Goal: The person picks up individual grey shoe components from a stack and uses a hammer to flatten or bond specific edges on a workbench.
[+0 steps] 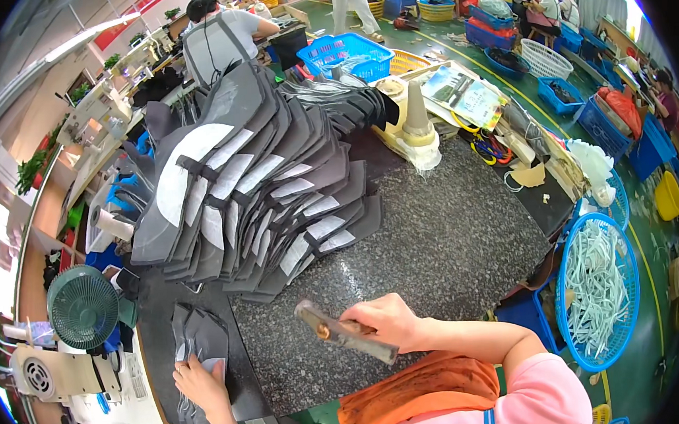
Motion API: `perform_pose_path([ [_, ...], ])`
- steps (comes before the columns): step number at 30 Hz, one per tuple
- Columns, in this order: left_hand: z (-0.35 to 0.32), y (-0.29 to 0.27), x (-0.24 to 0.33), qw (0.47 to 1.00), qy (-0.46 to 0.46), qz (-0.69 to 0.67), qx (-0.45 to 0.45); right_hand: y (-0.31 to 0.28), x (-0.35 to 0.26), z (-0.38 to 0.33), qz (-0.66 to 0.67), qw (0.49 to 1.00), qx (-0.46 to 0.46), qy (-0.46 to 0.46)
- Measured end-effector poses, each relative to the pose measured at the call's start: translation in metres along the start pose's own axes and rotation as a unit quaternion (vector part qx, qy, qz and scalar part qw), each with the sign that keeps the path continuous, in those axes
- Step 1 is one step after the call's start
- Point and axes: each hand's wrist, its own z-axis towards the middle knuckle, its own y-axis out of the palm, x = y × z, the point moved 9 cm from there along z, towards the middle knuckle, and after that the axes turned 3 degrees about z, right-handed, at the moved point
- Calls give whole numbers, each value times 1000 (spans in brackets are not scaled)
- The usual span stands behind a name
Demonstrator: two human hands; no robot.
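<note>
A hammer (316,322) is gripped in my right hand (388,321), raised above the speckled stone slab (444,228) near its front edge. Its dark metal head slants down toward the right; most of the handle is hidden by my fingers. My left hand (203,386) lies with fingers stretched out over a small stack of dark grey cut pieces (203,334) to the left of the slab. Beyond both hands rises a big fanned heap of grey panels (271,153) with white patches and short black straps.
A thread cone (415,114) and scissors (490,151) are at the slab's far side. A blue basket of pale strips (598,283) stands at right. A green fan (84,306) and sewing machine (65,373) are at left. A seated person (234,33) works beyond the heap.
</note>
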Motion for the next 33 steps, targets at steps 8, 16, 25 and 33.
perform_pose_path([
  [8, -24, -24, 15, 986, 0, -137, -93, 11, -13, -4, -27, 999, -6, -43],
  [16, -95, -92, 136, 859, 370, -318, -151, 23, -29, 14, -30, 996, -34, -78],
  [25, -108, -97, 177, 806, 432, -391, -102, 56, -12, 17, -97, 984, -109, -101],
  [33, -111, -96, 175, 813, 434, -364, -133, 54, -28, 28, -105, 972, -105, -181],
])
